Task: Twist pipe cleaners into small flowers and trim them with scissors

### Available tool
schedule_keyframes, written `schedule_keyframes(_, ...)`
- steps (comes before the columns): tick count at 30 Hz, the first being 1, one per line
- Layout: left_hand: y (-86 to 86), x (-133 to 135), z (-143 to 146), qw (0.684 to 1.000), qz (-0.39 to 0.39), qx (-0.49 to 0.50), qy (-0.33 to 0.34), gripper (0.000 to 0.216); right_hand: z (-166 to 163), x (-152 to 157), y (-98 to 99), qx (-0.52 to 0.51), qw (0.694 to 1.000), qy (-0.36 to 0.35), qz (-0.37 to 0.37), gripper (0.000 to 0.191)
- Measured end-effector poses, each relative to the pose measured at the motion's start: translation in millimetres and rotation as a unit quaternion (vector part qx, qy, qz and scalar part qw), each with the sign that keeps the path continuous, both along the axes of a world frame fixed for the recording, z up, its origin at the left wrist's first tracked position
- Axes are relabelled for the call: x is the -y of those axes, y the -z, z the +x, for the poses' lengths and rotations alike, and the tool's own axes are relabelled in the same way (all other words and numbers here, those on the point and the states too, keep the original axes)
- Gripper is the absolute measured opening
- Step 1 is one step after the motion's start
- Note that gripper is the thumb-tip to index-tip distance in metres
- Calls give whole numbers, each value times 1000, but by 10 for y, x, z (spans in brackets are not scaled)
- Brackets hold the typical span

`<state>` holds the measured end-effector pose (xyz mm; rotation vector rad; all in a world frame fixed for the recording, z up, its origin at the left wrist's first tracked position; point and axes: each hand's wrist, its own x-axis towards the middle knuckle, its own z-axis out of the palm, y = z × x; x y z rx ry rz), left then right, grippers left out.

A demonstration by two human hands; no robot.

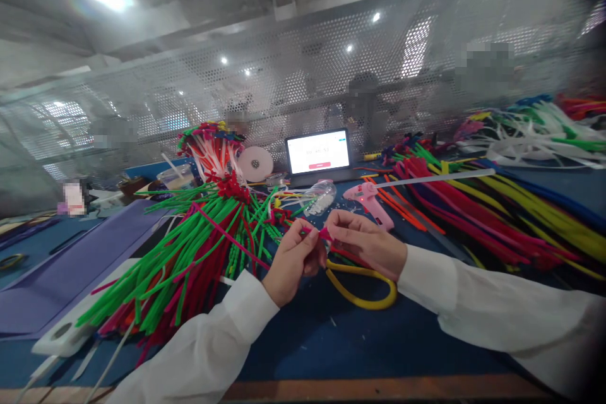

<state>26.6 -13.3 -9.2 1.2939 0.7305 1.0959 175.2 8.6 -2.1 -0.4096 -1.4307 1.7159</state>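
Note:
My left hand (296, 259) and my right hand (367, 241) meet fingertip to fingertip above the blue table. Both pinch a bright pink pipe cleaner (324, 233); its bent or twisted part shows between the fingertips. A long pink stem (231, 238) runs up and left from behind my left hand, over a bundle of green pipe cleaners (189, 259); whether it is the same piece I cannot tell. Under my right hand lies a yellow loop handle (362, 304), its other end hidden by my hands. Just beyond the right hand rests a pink glue gun (372, 202) with a long glue stick.
A lit tablet (318, 153) stands at the back, beside a white spool (255, 164). Pipe cleaners in red and yellow (492, 214) lie to the right. On the left are a white power strip (66, 338) and purple sheets (76, 265). A perforated metal screen (303, 69) closes the back.

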Motion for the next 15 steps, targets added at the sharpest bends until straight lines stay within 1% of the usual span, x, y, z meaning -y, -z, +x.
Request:
schedule_keyframes(2, 13, -28, -6, 999, -29, 14, 19, 19, -2, -5, 6, -4, 1000, 18, 6, 10)
schedule_keyframes(5, 24, -40, -16, 998, -42, 9, 42, 19, -3, -23, 16, -17, 1000, 13, -20, 10)
schedule_keyframes(11, 13, 14, -16, 999, -34, -1, 24, 18, 0, -67, 53, -62, 994, 3, -91, 11)
schedule_keyframes(15, 15, 52, 3, 1000, -22, -9, 14, 16, 9, -56, 42, -52, 994, -16, -93, 15)
